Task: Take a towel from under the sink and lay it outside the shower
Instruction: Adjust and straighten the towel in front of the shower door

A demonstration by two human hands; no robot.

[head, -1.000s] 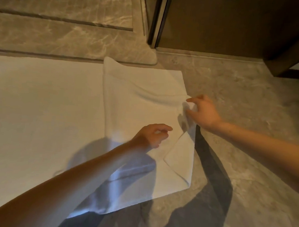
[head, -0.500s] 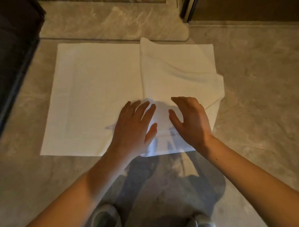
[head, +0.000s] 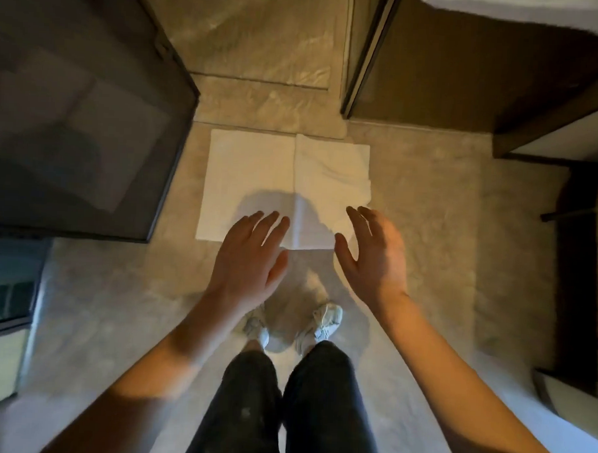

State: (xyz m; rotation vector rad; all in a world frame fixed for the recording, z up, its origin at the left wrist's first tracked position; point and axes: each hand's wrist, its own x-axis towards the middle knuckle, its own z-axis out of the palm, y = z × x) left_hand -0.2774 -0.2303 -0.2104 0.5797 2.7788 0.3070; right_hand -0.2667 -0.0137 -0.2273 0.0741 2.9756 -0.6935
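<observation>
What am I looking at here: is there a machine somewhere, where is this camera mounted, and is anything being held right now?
There is no machine. This is a person working with bare hands. The single picture comes from a wide-angle camera worn on the head, looking forward and down, so you see the person's dark trousers and pale shoes from above. The left hand and right hand are raised in front with fingers straight, and neither has a grip on anything. On the stone floor ahead of the shoes lies a white towel, spread out with a fold line down its middle and wrinkles on its right half. Its far edge lies along a low stone step between a dark glass panel and a dark door frame, most likely the shower entrance.
</observation>
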